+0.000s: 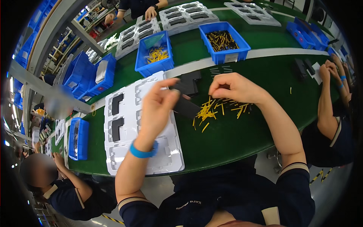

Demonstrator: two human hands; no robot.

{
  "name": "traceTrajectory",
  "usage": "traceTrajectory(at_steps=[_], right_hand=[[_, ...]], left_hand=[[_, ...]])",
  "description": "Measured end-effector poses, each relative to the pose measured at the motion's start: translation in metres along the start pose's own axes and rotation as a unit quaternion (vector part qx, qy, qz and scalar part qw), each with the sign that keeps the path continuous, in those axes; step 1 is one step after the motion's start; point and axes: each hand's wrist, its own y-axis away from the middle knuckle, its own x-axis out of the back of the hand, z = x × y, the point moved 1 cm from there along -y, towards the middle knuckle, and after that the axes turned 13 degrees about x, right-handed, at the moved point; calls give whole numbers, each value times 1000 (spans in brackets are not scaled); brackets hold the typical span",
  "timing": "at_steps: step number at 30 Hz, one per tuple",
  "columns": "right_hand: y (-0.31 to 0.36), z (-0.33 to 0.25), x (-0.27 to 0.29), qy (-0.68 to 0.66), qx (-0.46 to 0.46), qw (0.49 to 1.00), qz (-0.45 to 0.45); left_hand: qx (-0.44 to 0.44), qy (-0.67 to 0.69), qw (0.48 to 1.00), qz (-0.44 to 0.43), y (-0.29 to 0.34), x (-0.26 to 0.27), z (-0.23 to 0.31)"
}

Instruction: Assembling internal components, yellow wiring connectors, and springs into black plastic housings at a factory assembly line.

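Note:
My left hand, with a blue band at the wrist, is over the right part of a white moulded tray. Its fingers close on the edge of a flat black part, held tilted over the green table. My right hand is pinched just above a loose pile of small yellow strips and dark strips; whatever it may hold is hidden. More flat black parts lie between the hands, farther back. Two black L-shaped parts sit in pockets at the tray's left side.
Across the white table strip stand a blue bin with yellow strips and another blue bin with yellow and dark strips. A narrow blue bin is left of the tray. Co-workers' hands work at far right, far side and left.

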Motion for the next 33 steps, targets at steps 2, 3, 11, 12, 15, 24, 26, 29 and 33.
traceTrajectory(at_steps=[2,3,11,12,15,24,26,29,33], right_hand=[[8,2,19,131,-8,987,-95],[11,2,23,123,-56,984,-118],[13,-1,11,160,-58,975,-139],[12,-3,8,174,-54,969,-166],[9,-9,-2,195,-35,960,-200],[10,-20,-12,223,14,969,-101],[5,-21,-13,207,8,975,-84],[4,-19,-12,192,12,978,-82],[3,-17,-13,190,37,978,-74]], left_hand=[[49,29,998,39,2,26,14],[64,51,996,21,6,37,19],[160,-62,966,191,103,149,-15],[178,-66,955,227,122,163,-22],[203,-146,916,314,164,187,-40],[203,-292,867,348,165,179,-50],[219,-338,842,358,164,168,-44],[224,-431,790,373,164,158,-40],[225,-479,747,402,155,149,-22]])
